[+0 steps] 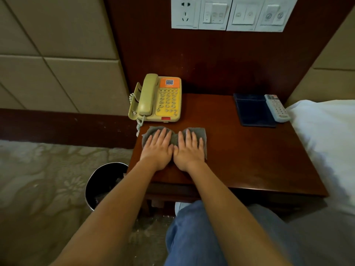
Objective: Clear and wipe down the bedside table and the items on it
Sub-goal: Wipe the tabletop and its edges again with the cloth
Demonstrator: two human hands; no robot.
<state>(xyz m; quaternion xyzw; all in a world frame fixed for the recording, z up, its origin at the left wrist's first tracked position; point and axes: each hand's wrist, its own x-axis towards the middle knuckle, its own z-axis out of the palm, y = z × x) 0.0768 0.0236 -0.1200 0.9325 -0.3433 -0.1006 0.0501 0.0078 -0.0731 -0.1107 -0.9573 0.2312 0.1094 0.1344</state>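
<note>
cloth: a grey, coarse square cloth (pixel 200 133) lies flat on the front left part of the dark reddish wooden bedside table (pixel 240 154), just in front of the telephone.
left hand: the left hand (pixel 158 147) presses palm-down on the cloth's left half, fingers straight and slightly spread, curled round nothing.
right hand: the right hand (pixel 189 149) presses flat on the right half in the same way, thumb touching the left thumb, nothing pinched.
on the table: a beige and yellow corded telephone (pixel 159 100) sits at the back left. A dark blue flat rectangular tray (pixel 253 112) sits at the back right, with a white remote control (pixel 276 108) along its right edge.
done: little, by the look of it. None of the three items is cleared, and the wood shows no plain wiped patch.
left: most of the job, namely wiping the top, shifting the items and wiping each.
nearby: a round black waste bin (pixel 99 183) stands on the floor left of the table.
</note>
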